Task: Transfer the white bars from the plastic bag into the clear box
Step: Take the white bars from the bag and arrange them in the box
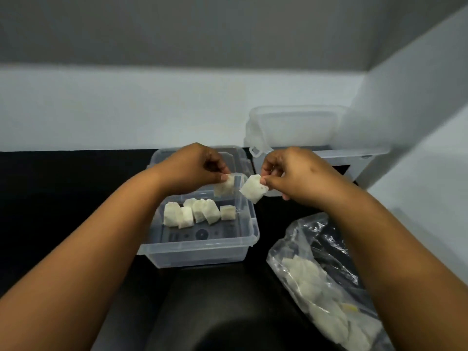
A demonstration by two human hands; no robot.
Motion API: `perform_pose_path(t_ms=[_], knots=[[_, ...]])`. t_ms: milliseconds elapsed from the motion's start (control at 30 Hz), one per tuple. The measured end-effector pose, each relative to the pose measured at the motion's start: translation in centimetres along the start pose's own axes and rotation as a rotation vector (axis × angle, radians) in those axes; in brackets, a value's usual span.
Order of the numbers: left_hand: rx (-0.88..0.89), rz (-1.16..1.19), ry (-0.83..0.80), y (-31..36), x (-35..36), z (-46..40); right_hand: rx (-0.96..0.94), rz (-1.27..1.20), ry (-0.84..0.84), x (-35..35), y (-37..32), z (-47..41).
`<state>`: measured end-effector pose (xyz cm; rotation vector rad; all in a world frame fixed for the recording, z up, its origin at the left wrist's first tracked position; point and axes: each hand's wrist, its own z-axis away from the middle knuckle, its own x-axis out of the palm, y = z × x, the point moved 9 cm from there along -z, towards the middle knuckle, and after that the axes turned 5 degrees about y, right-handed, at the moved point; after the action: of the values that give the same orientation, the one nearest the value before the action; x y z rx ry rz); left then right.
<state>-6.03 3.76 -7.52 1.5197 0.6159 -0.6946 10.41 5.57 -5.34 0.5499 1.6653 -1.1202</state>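
A clear box (200, 252) stands on the dark table in front of me, with several white bars (197, 214) lying on its floor. Above its far right corner my left hand (195, 168) pinches one white bar (224, 187) between thumb and fingers. My right hand (293, 173) pinches another white bar (253, 190) just right of the box's rim. The two held bars hang close together, apart from each other. A crumpled plastic bag (324, 274) lies at the lower right, with more white bars (311, 287) inside it.
A second clear box (238, 158) sits behind the first. A larger translucent container (316, 158) with its lid (296, 125) leaning on the wall stands at the back right. Light walls close in behind and on the right.
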Motion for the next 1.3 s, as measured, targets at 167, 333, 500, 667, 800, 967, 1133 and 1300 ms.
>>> perform_pose_path(t_ms=[167,333,500,667,800,967,1133,1300], knots=[[-0.042,-0.116,-0.014,-5.2,-0.8,0.4,-0.108,0.113,-0.101,4.9,-4.0,-3.9],[-0.138,-0.128,-0.079,-9.5,0.7,0.6,-0.153,0.350,-0.294,11.5,-4.8,-5.8],[-0.138,-0.208,-0.127,-11.0,2.6,0.4,-0.215,0.632,-0.367,15.9,-4.6,-6.5],[-0.121,-0.215,-0.167,-11.5,4.2,-0.1,-0.223,0.755,-0.327,16.6,-4.4,-6.9],[-0.113,-0.246,-0.181,-11.7,4.8,-0.5,-0.212,0.798,-0.324,16.4,-4.6,-6.5],[-0.121,-0.280,-0.210,-11.8,5.6,-1.0,-0.189,0.802,-0.315,16.3,-4.9,-6.3],[-0.118,-0.317,-0.243,-11.3,6.8,-1.7,-0.125,0.713,-0.307,14.6,-5.2,-6.1],[-0.113,-0.247,-0.299,-10.1,8.3,-2.5,-0.054,0.605,-0.144,10.3,-4.1,-4.6]])
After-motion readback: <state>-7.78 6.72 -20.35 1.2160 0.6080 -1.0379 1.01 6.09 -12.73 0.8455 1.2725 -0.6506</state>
